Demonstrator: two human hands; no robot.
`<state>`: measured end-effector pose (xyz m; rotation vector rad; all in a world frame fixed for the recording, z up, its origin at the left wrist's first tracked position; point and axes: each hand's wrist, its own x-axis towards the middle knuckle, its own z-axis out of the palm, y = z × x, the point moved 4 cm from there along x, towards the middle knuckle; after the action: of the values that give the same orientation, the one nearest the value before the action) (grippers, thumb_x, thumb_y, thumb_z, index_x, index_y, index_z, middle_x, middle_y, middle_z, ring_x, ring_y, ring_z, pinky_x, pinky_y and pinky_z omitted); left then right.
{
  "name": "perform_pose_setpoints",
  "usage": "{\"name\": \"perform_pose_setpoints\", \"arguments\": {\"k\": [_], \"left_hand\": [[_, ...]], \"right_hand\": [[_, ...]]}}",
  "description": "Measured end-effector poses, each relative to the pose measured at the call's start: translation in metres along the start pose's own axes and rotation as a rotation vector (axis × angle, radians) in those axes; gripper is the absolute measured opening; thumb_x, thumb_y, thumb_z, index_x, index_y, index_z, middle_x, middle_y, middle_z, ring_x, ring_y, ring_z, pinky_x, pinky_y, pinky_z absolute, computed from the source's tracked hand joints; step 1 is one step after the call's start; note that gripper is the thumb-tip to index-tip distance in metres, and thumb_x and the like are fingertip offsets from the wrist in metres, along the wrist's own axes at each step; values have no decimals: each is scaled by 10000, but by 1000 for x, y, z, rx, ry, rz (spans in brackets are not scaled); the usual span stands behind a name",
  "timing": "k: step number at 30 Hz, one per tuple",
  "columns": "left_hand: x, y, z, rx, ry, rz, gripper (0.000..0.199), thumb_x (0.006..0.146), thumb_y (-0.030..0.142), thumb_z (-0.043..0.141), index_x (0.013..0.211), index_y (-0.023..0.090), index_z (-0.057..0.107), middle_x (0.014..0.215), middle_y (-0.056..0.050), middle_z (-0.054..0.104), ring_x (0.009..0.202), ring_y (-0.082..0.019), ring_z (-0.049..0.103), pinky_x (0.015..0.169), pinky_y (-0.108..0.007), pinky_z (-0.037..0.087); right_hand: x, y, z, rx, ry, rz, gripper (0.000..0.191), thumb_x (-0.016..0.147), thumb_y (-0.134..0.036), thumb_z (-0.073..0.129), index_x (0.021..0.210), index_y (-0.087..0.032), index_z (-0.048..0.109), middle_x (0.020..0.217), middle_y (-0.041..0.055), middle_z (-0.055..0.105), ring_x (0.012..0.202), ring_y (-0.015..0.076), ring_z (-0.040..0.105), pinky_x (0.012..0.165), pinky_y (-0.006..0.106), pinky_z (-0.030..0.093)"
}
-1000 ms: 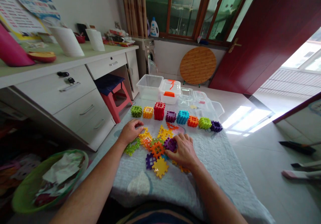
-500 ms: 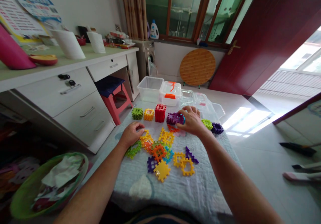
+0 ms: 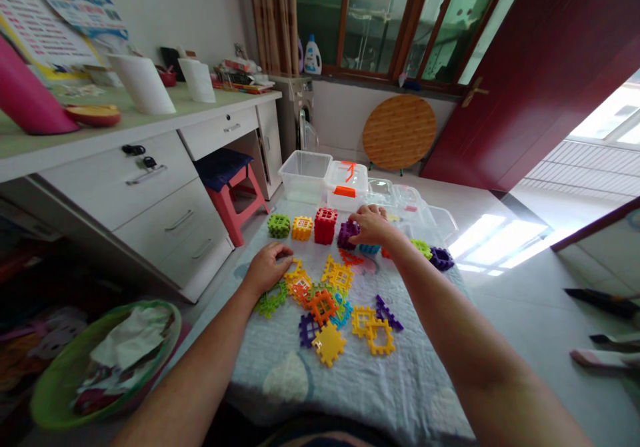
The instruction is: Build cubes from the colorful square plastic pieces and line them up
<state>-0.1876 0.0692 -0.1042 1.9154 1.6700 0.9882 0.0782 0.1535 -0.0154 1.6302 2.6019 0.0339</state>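
Observation:
My right hand point(image 3: 371, 223) is closed at the back row, with its fingers on a purple block point(image 3: 347, 235) built from interlocking toothed plates. Part of that block is hidden behind the fingers. A blue block point(image 3: 369, 248) shows just under the palm. My left hand point(image 3: 270, 267) rests on the cloth, fingers loosely curled together and holding nothing that I can see. Beside its fingertips lie yellow plates point(image 3: 296, 270), and a green plate point(image 3: 273, 299) is below it. An orange window plate point(image 3: 323, 307) and a solid yellow plate point(image 3: 329, 344) lie in the middle pile.
Green point(image 3: 279, 226), yellow point(image 3: 302, 228) and red point(image 3: 325, 226) blocks line up left of the purple one. A dark purple block point(image 3: 442, 258) ends the row at right. Clear plastic boxes point(image 3: 306, 177) stand behind. A red stool point(image 3: 235, 200) is left of the cloth-covered table point(image 3: 400, 393).
My right hand has shifted slightly, and the purple piece that stretched sideways now sits as a compact block. The blue block beneath the hand shows more. My left hand stays in place.

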Motion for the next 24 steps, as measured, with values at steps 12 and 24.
{"name": "perform_pose_setpoints", "arguments": {"k": [12,24], "left_hand": [[-1,0,-1,-46,0,-4,198,738,348,589,836,192,661,862,-40,680,803,-192,618,774,-316,511],[-3,1,0,-61,6,-6,206,740,346,593,839,180,663,868,-51,694,802,-195,632,781,-326,512]], "right_hand": [[-77,-30,-22,284,237,-116,423,779,-379,673,1172,-227,631,1140,111,578,1042,303,497,906,453,388],[-126,-104,44,416,136,-266,478,755,-377,745,1182,-212,610,1152,95,594,1059,270,488,952,423,395]]}}
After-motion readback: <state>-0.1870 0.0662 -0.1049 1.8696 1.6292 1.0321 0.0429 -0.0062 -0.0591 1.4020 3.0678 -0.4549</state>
